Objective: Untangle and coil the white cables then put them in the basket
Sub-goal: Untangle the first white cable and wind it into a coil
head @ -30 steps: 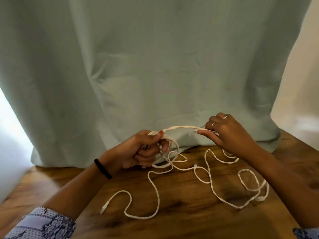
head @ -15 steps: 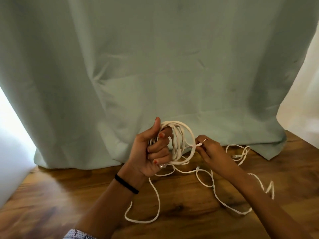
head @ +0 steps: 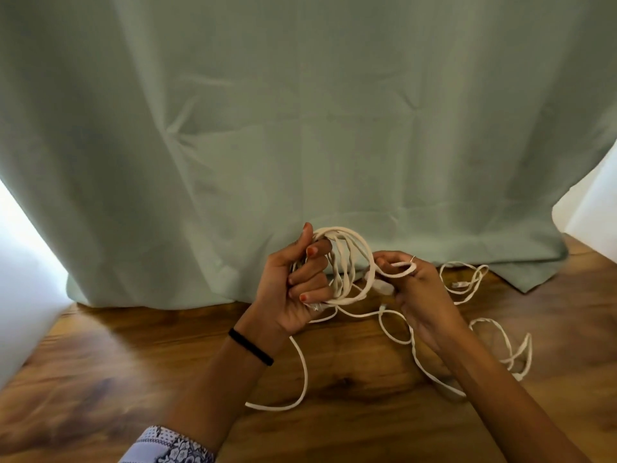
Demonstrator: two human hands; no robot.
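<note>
White cables (head: 347,262): flat, matt, rubbery-looking plastic, smooth, coiled in left hand (head: 293,289). Table (head: 100,379) beneath cables: wood, warm brown grain, polished with soft sheen. Curtain (head: 300,128) behind table: pale green woven cloth, matt, lightly creased. Wristband (head: 250,347) beside table edge of coil: black, matt, elastic-looking. Sleeve (head: 167,446) nearest camera: printed cotton-like cloth.

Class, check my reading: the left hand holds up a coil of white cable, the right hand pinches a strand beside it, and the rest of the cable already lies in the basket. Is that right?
Not quite. The head view shows no basket. The loose cable lies spread on the wooden table. The rest stands: the left hand holds up the coil, and the right hand pinches a strand beside it.
</note>
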